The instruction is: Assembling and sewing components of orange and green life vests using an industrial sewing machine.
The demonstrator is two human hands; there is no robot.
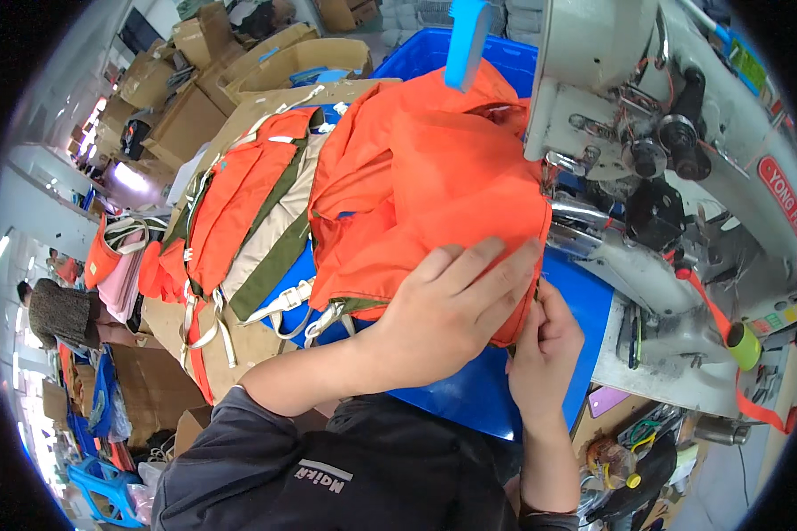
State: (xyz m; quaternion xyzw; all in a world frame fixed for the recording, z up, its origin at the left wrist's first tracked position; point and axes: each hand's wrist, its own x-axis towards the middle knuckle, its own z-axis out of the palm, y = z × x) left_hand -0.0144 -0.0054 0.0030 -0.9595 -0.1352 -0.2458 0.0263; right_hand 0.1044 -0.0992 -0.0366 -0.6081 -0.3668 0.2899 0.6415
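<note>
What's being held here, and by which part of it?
The orange fabric: the right grip appears to pinch its right edge near the lower corner. The left grip lies spread on top.

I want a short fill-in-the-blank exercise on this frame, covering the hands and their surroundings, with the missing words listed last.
1. The bare hand spread on top of the broad, thin orange fabric is the person's ____ one.
2. The bare right hand is at the fabric's edge, near the off-white metal sewing machine on the picture's ____ side.
3. The smooth, shiny work surface beneath the fabric is coloured ____.
4. The translucent plastic bottle at lower right has a ____ cap.

Missing words: left; right; blue; yellow.
</note>
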